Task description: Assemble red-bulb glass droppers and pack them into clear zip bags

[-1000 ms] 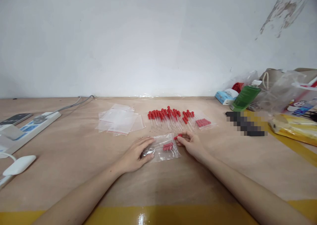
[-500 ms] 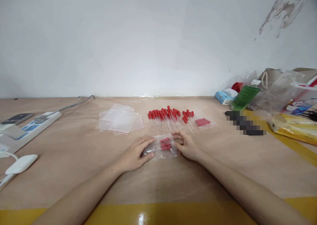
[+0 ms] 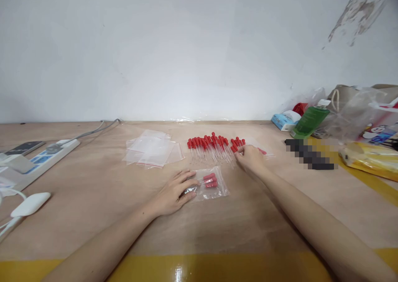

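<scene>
A clear zip bag (image 3: 220,189) lies flat on the table with several red-bulbed droppers (image 3: 210,180) inside. My left hand (image 3: 178,191) rests flat over the bag's left end, thumb and fingers spread apart. Farther out, my right hand (image 3: 250,159) has its fingers drawn together at a small group of red-bulbed droppers (image 3: 239,141). Whether a dropper is between those fingertips is hidden. To the left of that group lies a larger pile of droppers (image 3: 207,143) with thin clear stems. Behind my right hand a filled zip bag (image 3: 270,154) is partly covered.
Empty zip bags (image 3: 152,149) lie spread left of the droppers. A power strip (image 3: 40,162), phone (image 3: 26,148) and white adapter (image 3: 31,205) are at the left. At the right are a green bottle (image 3: 311,120), tissue pack (image 3: 284,121), blurred dark object (image 3: 307,154) and yellow packet (image 3: 370,160).
My right hand has left the right edge of the zip bag and moved forward and right to the small dropper group. My left hand stays on the bag. The view has shifted slightly.
</scene>
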Demonstrator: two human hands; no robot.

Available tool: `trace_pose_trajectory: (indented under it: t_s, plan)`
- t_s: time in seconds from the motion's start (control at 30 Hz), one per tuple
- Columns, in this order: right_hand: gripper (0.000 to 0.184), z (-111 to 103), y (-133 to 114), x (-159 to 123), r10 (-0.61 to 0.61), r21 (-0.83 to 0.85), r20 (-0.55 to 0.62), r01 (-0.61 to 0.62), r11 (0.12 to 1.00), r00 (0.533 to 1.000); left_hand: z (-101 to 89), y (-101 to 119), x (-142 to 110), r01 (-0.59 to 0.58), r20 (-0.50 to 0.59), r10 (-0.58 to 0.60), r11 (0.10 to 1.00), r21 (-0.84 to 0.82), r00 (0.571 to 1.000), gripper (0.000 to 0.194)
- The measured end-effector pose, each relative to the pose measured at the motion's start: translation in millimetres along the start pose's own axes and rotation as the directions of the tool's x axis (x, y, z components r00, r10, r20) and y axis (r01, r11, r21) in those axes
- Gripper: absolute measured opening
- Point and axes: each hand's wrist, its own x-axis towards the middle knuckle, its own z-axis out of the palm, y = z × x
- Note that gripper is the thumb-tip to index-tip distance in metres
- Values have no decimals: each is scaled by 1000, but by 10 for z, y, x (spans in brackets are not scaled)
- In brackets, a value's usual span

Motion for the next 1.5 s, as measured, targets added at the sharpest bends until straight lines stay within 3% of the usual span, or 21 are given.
trace_pose_trajectory:
  t_s: [0.1,0.23,0.43,0.57,0.63,0.7,0.77,0.83,1.0,1.1,1.27,1.43,1.5]
  plan:
    - [22,-8,-114,84,82,-97,131,-70,993,988,-4,8,0,7,10,-7,1000,-2,1000,34]
    - [24,19,-169,186,124,-107,212,-103,989,969,-1,9,3,2,6,-2,1000,-3,1000,37]
    - [19,44,-74,282,154,109,259,-188,976,953,-5,-4,7,5,28,-5,1000,5,1000,35]
    - [23,-38,5,193,68,271,247,-136,953,967,-10,0,7,3,35,-4,1000,26,999,34]
    - [27,-66,32,69,-44,534,197,-70,842,979,-10,-1,8,-6,36,5,1000,30,999,36]
    - [31,-57,42,-95,-99,796,100,-20,606,990,-5,-6,9,-3,36,2,999,32,999,38]
    - [47,-10,35,-262,-79,914,49,-13,406,996,3,-15,13,11,28,-12,999,32,1000,42]
    - [60,59,14,-399,-36,949,49,-35,312,998,11,-25,16,22,25,-23,999,34,999,45]
    - [63,196,-86,-562,145,976,58,-87,202,988,11,-21,16,27,30,-28,999,44,999,44]
    - [60,223,-175,-598,184,983,70,-99,152,980,4,-12,12,33,31,-34,998,47,999,43]
    - [60,249,-300,-642,126,986,127,-139,87,984,18,-26,16,23,18,-24,998,58,1000,44]
    - [56,233,-287,-720,27,978,131,-133,160,991,24,-29,17,14,9,-14,998,60,1000,43]
    - [56,222,-260,-742,11,978,143,-143,152,990,17,-21,14,22,21,-23,998,62,1000,43]
